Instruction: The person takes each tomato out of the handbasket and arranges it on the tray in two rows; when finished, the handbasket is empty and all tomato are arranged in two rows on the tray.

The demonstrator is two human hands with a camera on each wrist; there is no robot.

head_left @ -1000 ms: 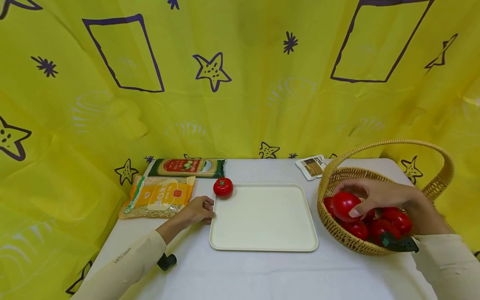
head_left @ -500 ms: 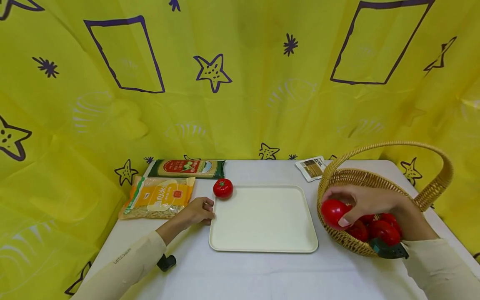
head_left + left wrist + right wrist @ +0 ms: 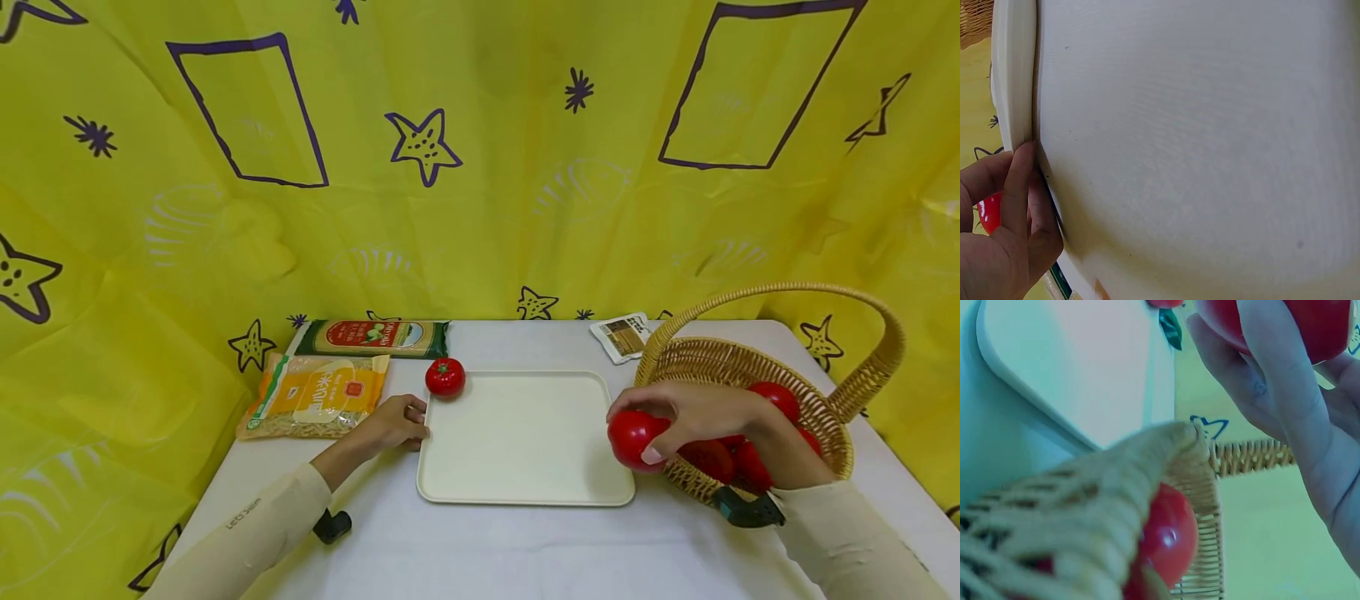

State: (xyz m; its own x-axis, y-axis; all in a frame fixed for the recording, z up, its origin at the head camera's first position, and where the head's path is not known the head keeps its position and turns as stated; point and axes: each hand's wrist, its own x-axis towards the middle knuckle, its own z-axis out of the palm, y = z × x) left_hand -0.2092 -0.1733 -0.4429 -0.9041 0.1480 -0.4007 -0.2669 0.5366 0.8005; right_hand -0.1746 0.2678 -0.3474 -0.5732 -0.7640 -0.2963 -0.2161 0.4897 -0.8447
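Observation:
My right hand (image 3: 693, 417) holds a red tomato (image 3: 632, 439) between thumb and fingers, raised over the near-left rim of the wicker basket (image 3: 832, 408) and overlapping the tray's right edge in the head view. Several more tomatoes lie in the basket, one of them (image 3: 1169, 534) seen past the rim in the right wrist view. On the left, the fingers and thumb of my left hand (image 3: 393, 422) pinch the left edge of the cream rectangular tray (image 3: 525, 442). Another tomato (image 3: 446, 378), with a green stem top, sits at the tray's back-left corner.
An orange bag (image 3: 322, 396) of dry food lies left of the tray, with a green and gold packet (image 3: 375, 337) behind it. Near the basket's back-left side is a small white packet (image 3: 622, 337). The basket's tall handle (image 3: 787, 288) arches upward. A yellow patterned curtain (image 3: 480, 208) hangs behind the table.
My right hand has carried the tomato left, from over the other tomatoes in the basket out to the tray's right edge. The left hand keeps its place on the tray.

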